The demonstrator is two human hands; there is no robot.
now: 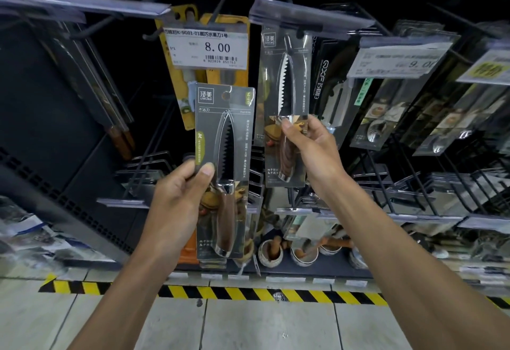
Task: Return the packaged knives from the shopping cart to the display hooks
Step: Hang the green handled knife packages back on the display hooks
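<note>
Left grip (176, 198) clenches a knife pack (225, 156) mid-frame, top edge just below the price tag (205, 49). Right grip (311, 145) pinches a second pack (285, 73), top at the hook (299, 32); narrow gap between packs.

Price tag reading 8.00 (205, 47), striped floor tape (248, 293), bowls below (303, 258)

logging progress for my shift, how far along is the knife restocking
Nothing is plainly finished. The right hand pinches the upper knife pack, its top up at a display hook; whether it hangs there yet is unclear. The left hand grips the lower knife pack, off any hook, so that one is left. The cart is out of view.
</note>
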